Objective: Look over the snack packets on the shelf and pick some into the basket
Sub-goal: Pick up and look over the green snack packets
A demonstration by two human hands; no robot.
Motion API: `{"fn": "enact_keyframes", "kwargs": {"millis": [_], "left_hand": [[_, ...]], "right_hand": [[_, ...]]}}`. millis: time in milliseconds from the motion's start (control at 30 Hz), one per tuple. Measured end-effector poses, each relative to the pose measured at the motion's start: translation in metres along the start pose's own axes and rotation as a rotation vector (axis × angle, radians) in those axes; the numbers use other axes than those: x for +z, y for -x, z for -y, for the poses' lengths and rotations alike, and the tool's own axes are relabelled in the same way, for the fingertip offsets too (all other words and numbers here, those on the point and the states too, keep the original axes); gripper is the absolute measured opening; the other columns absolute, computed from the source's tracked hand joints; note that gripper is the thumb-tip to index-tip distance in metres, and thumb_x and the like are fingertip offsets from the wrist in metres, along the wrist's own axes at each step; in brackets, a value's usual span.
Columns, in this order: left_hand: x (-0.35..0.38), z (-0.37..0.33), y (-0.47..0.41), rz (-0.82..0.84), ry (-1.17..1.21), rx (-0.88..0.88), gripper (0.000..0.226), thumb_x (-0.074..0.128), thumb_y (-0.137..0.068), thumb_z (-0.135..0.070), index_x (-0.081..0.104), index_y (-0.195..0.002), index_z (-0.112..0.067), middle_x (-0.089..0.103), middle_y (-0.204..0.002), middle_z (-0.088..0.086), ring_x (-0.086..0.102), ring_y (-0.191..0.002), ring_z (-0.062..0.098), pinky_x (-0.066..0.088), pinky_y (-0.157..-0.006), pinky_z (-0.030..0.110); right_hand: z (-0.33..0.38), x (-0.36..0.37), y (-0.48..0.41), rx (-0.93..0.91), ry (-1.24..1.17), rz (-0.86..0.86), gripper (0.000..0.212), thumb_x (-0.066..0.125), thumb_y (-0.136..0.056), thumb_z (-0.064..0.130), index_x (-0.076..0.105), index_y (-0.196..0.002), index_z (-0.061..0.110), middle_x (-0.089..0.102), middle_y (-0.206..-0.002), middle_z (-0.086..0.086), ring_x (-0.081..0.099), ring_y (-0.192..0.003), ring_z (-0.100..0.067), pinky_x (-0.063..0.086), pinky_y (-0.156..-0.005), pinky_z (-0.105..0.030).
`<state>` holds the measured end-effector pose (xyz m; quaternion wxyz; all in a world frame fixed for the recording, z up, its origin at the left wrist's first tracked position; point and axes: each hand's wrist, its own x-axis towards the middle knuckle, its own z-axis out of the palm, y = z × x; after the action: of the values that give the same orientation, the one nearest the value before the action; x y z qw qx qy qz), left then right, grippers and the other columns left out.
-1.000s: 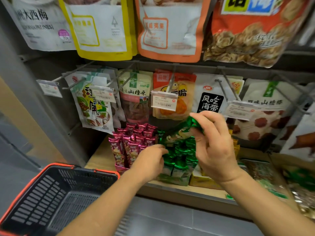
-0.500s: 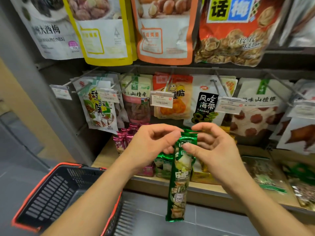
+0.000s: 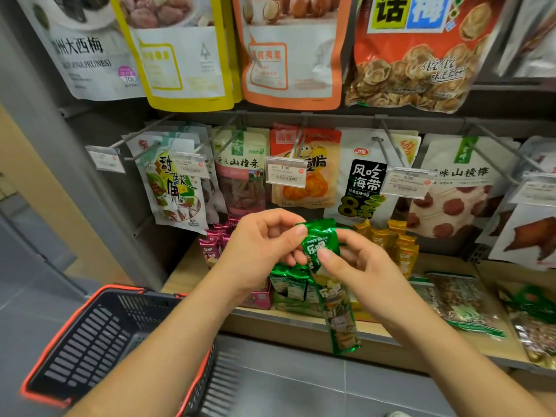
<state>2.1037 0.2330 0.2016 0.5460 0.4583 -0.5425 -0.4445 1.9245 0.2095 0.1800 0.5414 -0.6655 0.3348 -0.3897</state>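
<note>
Nearest, low on the left, the black basket with a red rim (image 3: pixel 118 288) sits open-topped on the grey floor, and the left forearm passes over its right edge.

Above and to the right of it, both hands meet at the top of a long green snack packet (image 3: pixel 331 296). The left hand (image 3: pixel 258 251) has curled fingers and pinches the packet's upper crimped edge between thumb and forefinger. The right hand (image 3: pixel 361 266) presses its thumb on the printed front, with its fingers curled behind. The packet hangs free, its lower end tilted slightly right, in front of the shelf (image 3: pixel 189 272) and clear of the basket.

This looks like the looking-over step. To do it well, keep the pinch on the crimped seal, not the filled body, so the contents are not crushed. Turn the front square to the eyes to read it. If it is chosen, one hand should be enough to carry it left and down and let it go low inside the basket.

Behind the hands, more green packets (image 3: pixel 288 281) stand in a display box, with pink packets (image 3: pixel 212 251) to the left and gold packets (image 3: pixel 400 248) to the right. Further back, pouches hang on pegs, among them a seaweed pouch (image 3: pixel 365 182) beside a price tag (image 3: pixel 285 173).
</note>
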Motion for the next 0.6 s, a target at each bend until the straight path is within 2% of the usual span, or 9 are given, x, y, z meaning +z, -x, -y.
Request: {"fn": "enact_keyframes", "kwargs": {"millis": [133,233,300,367,433,533,600], "left_hand": [[-0.002,0.001,0.001,0.002,0.082,-0.004,0.008,0.059,-0.089,0.001,0.064,-0.09,-0.006,0.065,-0.062,0.004,0.06,-0.052,0.01,0.049,-0.051,0.017],[-0.007,0.0,0.001,0.054,0.025,0.001,0.006,0.064,-0.081,-0.005,0.064,-0.086,-0.009,0.063,-0.074,0.003,0.058,-0.059,0.009,0.048,-0.057,0.02],[-0.01,-0.003,0.002,0.108,-0.033,0.006,0.009,0.066,-0.078,-0.011,0.066,-0.087,-0.009,0.062,-0.079,0.003,0.057,-0.065,0.009,0.047,-0.061,0.022],[-0.009,-0.004,0.003,0.114,-0.098,0.03,0.017,0.076,-0.078,-0.017,0.071,-0.092,-0.009,0.065,-0.083,0.01,0.057,-0.073,0.014,0.047,-0.067,0.029],[-0.007,-0.004,0.003,0.05,-0.124,0.058,0.02,0.077,-0.071,-0.02,0.075,-0.088,-0.01,0.066,-0.083,0.01,0.056,-0.075,0.017,0.047,-0.07,0.034],[-0.003,-0.003,0.001,-0.022,-0.094,0.076,0.004,0.074,-0.071,-0.01,0.074,-0.076,-0.009,0.064,-0.075,0.002,0.056,-0.07,0.016,0.046,-0.066,0.03],[0.0,-0.002,0.001,-0.043,-0.062,0.061,0.003,0.072,-0.072,-0.012,0.072,-0.071,-0.009,0.064,-0.071,0.001,0.055,-0.069,0.019,0.046,-0.064,0.032]], "right_hand": [[0.001,0.002,0.001,-0.067,0.11,0.017,0.026,0.061,-0.084,0.04,0.066,-0.109,0.034,0.071,-0.106,0.01,0.065,-0.1,-0.007,0.053,-0.084,-0.023],[0.001,0.0,0.004,-0.111,0.243,0.003,0.025,0.059,-0.084,0.046,0.063,-0.109,0.041,0.068,-0.1,0.018,0.063,-0.096,-0.003,0.05,-0.08,-0.018],[0.002,-0.001,0.005,-0.124,0.298,0.012,0.03,0.059,-0.084,0.047,0.063,-0.112,0.038,0.067,-0.101,0.018,0.062,-0.097,-0.003,0.049,-0.08,-0.018],[0.004,-0.001,0.006,-0.131,0.298,0.037,0.032,0.059,-0.085,0.045,0.063,-0.115,0.035,0.067,-0.104,0.017,0.062,-0.1,-0.004,0.049,-0.082,-0.019],[0.005,-0.002,0.006,-0.135,0.302,0.06,0.032,0.059,-0.085,0.043,0.064,-0.116,0.033,0.068,-0.108,0.016,0.061,-0.102,-0.004,0.049,-0.085,-0.021],[0.006,-0.002,0.006,-0.126,0.309,0.081,0.035,0.06,-0.087,0.039,0.064,-0.12,0.03,0.069,-0.111,0.012,0.062,-0.105,-0.006,0.051,-0.088,-0.029],[0.006,-0.003,0.005,-0.124,0.3,0.077,0.037,0.059,-0.087,0.04,0.064,-0.122,0.029,0.069,-0.112,0.011,0.063,-0.104,-0.008,0.052,-0.088,-0.034]]}}
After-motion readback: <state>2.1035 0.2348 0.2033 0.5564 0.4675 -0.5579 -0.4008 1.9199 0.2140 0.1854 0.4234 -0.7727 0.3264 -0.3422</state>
